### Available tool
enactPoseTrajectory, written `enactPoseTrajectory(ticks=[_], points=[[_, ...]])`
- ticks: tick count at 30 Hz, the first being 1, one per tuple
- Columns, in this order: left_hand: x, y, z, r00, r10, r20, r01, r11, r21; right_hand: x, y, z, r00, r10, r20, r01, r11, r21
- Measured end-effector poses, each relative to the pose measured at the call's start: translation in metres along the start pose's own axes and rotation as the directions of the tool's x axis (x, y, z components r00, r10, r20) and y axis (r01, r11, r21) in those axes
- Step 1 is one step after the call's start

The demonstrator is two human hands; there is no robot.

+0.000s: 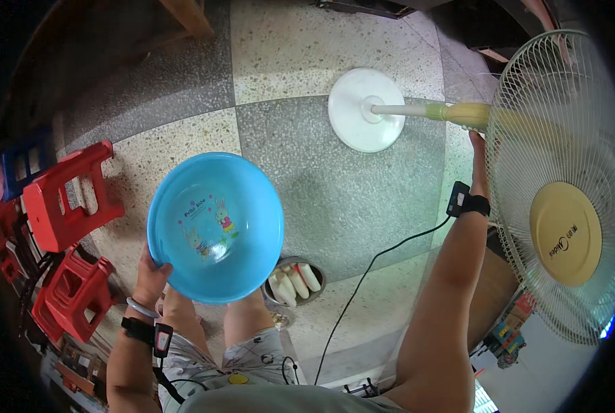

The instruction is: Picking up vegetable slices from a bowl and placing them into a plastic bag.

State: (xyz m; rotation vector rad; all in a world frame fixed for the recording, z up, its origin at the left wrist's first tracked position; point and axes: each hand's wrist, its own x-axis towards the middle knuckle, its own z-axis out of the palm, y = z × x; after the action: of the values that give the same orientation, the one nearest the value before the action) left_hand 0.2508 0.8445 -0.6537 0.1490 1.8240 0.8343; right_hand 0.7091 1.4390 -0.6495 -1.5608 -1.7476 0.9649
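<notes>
My left hand (pixel 154 270) grips the near left rim of a round blue plastic basin (pixel 256 196), thumb over the edge. Printed cartoon rabbits decorate the basin's inside, and nothing lies in it. To the right, my right arm stretches out to a standing fan (pixel 567 234) with a wire guard and a cream centre disc. My right hand (pixel 477 143) is at the fan's yellowish column (pixel 467 115), where its fingers are mostly hidden. The column runs to a round white base (pixel 352 127) on the floor.
Below the basin's right edge, a metal bowl (pixel 323 277) holds several long white pieces (pixel 293 281). Red plastic stools (pixel 59 224) stand at the left, beside a blue stool (pixel 22 164). A black cable (pixel 362 275) runs from my right wrist. Checkered stone tiles (pixel 362 193) cover the floor.
</notes>
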Motion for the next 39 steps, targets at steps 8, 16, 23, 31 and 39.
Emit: enactPoseTrajectory(ticks=[8, 16, 23, 31, 39], points=[[0.007, -0.003, -0.003, 1.0, -0.012, -0.007, 0.012, 0.997, -0.077, 0.005, -0.002, 0.006, 0.999, 0.025, 0.029, -0.025, 1.0, 0.0], [0.016, -0.005, -0.006, 0.998, 0.058, 0.016, -0.057, 0.997, -0.061, 0.008, -0.005, 0.012, 0.999, 0.028, 0.029, -0.028, 1.0, 0.001], [0.023, -0.012, -0.008, 1.0, 0.023, 0.01, -0.023, 0.998, -0.066, 0.011, -0.009, 0.024, 0.999, 0.036, 0.005, -0.037, 0.999, 0.01], [0.023, -0.011, 0.0, 0.996, 0.091, 0.012, -0.091, 0.995, -0.04, 0.007, -0.024, 0.067, 0.95, -0.018, -0.313, 0.054, 0.993, 0.107], [0.016, 0.005, 0.005, 0.998, 0.061, 0.028, -0.058, 0.993, -0.099, -0.006, -0.048, 0.079, 0.935, 0.058, -0.35, -0.022, 0.994, 0.105]])
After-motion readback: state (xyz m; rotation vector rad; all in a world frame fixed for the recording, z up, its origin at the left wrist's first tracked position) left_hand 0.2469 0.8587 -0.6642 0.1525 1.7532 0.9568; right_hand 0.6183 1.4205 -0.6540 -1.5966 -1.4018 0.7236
